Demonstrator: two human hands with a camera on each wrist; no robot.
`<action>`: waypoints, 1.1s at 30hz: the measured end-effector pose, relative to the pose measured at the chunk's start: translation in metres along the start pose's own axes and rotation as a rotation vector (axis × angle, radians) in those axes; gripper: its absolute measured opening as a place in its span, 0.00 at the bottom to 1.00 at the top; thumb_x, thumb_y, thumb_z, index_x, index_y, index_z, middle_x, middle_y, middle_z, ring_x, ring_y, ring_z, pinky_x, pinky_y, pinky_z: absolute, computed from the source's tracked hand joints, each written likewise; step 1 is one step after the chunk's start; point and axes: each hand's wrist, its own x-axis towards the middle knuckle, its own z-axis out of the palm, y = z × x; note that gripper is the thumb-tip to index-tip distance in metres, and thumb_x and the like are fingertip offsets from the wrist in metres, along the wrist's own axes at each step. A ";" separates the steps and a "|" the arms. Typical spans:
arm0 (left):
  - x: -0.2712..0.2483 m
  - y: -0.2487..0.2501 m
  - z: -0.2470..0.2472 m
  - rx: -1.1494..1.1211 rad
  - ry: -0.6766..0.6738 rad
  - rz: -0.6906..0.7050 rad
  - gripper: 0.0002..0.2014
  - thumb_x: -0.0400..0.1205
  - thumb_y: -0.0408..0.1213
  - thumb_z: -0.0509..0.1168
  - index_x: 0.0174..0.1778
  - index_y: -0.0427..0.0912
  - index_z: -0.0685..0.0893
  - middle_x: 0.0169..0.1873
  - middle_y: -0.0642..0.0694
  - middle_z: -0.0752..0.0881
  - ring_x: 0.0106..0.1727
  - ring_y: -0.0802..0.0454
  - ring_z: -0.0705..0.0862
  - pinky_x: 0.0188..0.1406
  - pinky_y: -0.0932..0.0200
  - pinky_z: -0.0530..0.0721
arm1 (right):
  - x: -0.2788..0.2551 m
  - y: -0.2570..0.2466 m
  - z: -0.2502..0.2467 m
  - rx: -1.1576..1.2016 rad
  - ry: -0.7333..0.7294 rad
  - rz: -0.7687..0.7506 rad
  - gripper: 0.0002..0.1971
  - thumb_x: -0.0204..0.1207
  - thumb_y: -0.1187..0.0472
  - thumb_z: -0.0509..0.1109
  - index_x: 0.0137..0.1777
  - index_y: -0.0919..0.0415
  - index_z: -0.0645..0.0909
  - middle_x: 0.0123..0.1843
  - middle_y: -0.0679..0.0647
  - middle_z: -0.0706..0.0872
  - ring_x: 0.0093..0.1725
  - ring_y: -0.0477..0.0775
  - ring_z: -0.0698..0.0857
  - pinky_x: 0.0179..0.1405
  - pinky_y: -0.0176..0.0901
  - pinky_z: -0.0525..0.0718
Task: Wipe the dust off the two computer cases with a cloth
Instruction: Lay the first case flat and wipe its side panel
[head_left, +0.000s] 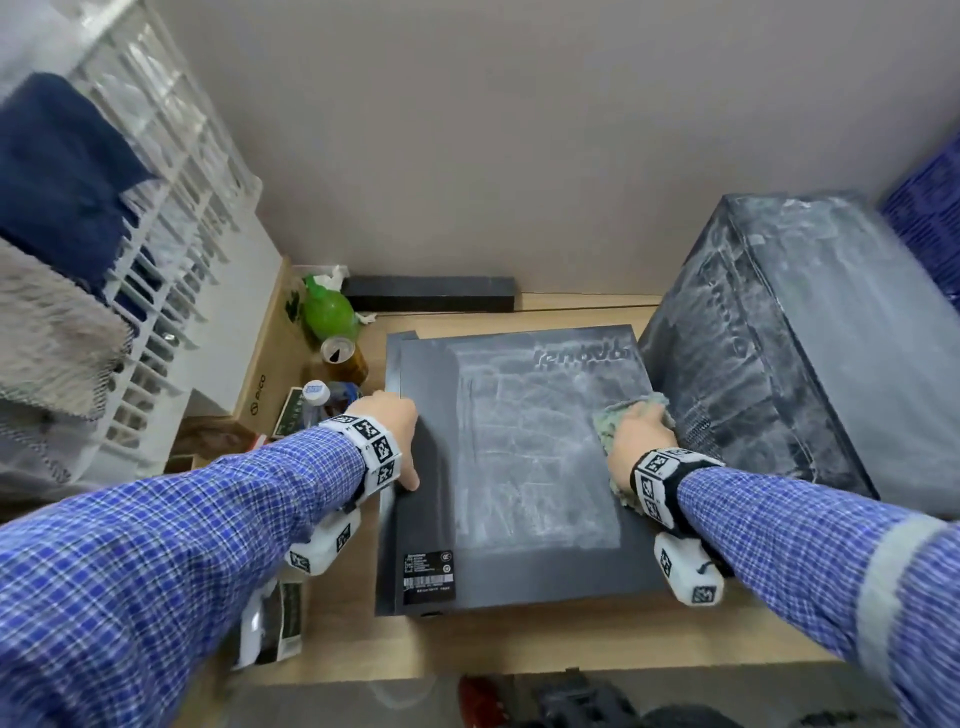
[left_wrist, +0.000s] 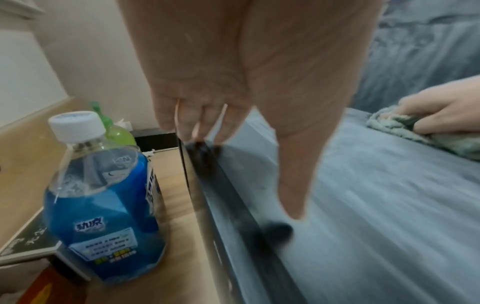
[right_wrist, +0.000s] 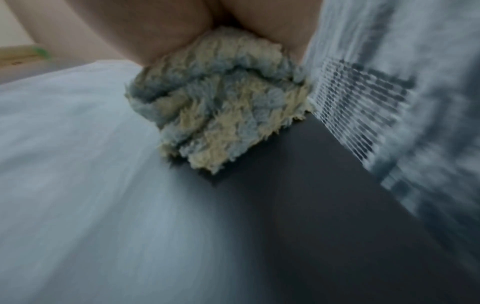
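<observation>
On the wooden desk (head_left: 519, 644), the flat-lying computer case (head_left: 519, 467) is mid-wipe: right hand (head_left: 636, 434) presses the bunched cloth (right_wrist: 221, 98) at its right edge, beside the dusty upright case (head_left: 810, 332). Left hand (head_left: 397, 431), fingers relaxed, steadies the left edge. Judged next: sweep across the remaining dust.

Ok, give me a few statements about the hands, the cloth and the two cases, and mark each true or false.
1. The right hand presses the cloth onto the flat-lying case. True.
2. The left hand holds a second cloth. False: it only steadies the flat-lying case's left edge.
3. The upright case is wiped clean. False: dust still streaks it.
4. A blue-liquid bottle stands left of the flat-lying case. True.
5. The cloth lies by the case's left edge. False: it is at the right edge, beside the upright case.
</observation>
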 end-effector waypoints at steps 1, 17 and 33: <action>0.005 -0.001 -0.001 0.021 0.013 -0.023 0.50 0.59 0.59 0.84 0.71 0.37 0.74 0.67 0.41 0.75 0.67 0.43 0.77 0.62 0.50 0.84 | 0.014 0.003 -0.008 0.005 0.006 0.007 0.27 0.84 0.54 0.56 0.80 0.66 0.63 0.78 0.71 0.62 0.74 0.72 0.64 0.73 0.61 0.67; 0.043 0.009 -0.003 0.127 -0.093 -0.100 0.55 0.60 0.52 0.87 0.76 0.30 0.69 0.71 0.35 0.66 0.71 0.41 0.71 0.63 0.49 0.81 | 0.107 0.035 -0.068 0.212 0.037 0.031 0.20 0.81 0.57 0.54 0.67 0.59 0.80 0.66 0.64 0.78 0.62 0.66 0.77 0.65 0.64 0.72; 0.034 0.004 -0.003 0.052 -0.088 -0.072 0.55 0.63 0.52 0.85 0.80 0.31 0.66 0.76 0.32 0.64 0.76 0.36 0.69 0.70 0.44 0.78 | -0.061 -0.026 0.072 0.428 0.152 -0.195 0.44 0.79 0.53 0.65 0.83 0.71 0.42 0.81 0.64 0.41 0.78 0.66 0.55 0.66 0.51 0.78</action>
